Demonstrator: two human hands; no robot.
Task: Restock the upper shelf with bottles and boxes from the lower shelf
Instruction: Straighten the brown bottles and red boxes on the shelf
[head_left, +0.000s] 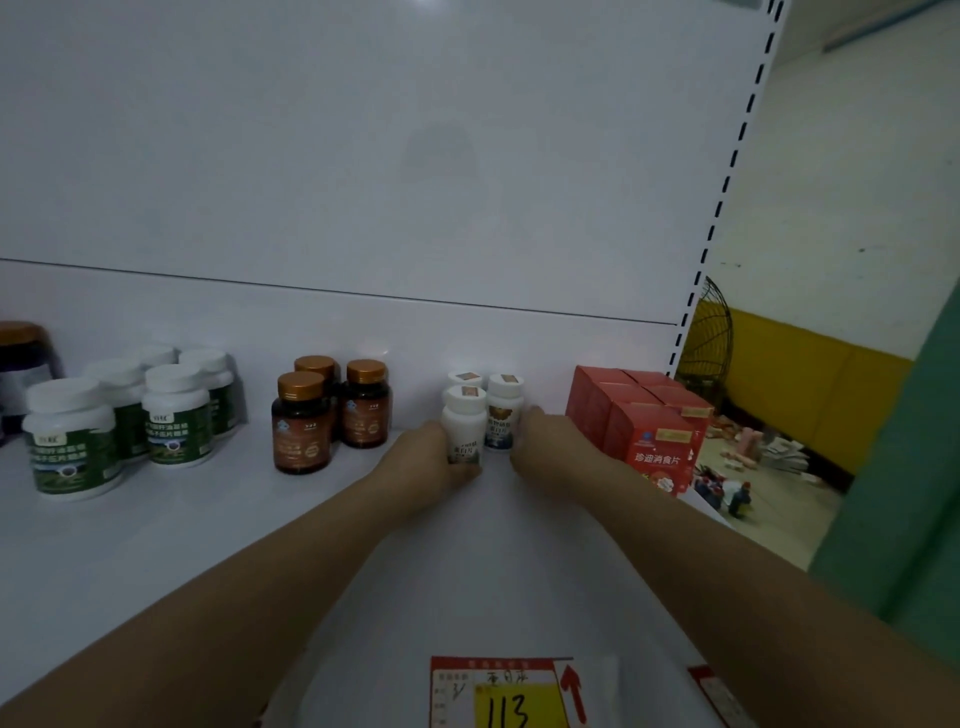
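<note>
Both my arms reach onto the white upper shelf (156, 545). My left hand (431, 460) grips the front small white bottle (464, 423) from its left side, thumb under its base. Just behind and right of it stands a second small white bottle (503, 415), with my right hand (545, 452) against its right side; whether those fingers curl round it is hidden. A third white cap (464, 378) shows behind them. Red boxes (649, 421) stand stacked right of my right hand.
Three brown bottles with copper caps (327, 415) stand left of my hands. Several green-labelled white jars (124, 426) sit farther left, beside a dark jar (21, 364). A price tag reading 113 (506, 691) hangs on the shelf's front edge. A fan (709, 338) and floor clutter lie beyond the shelf's right post.
</note>
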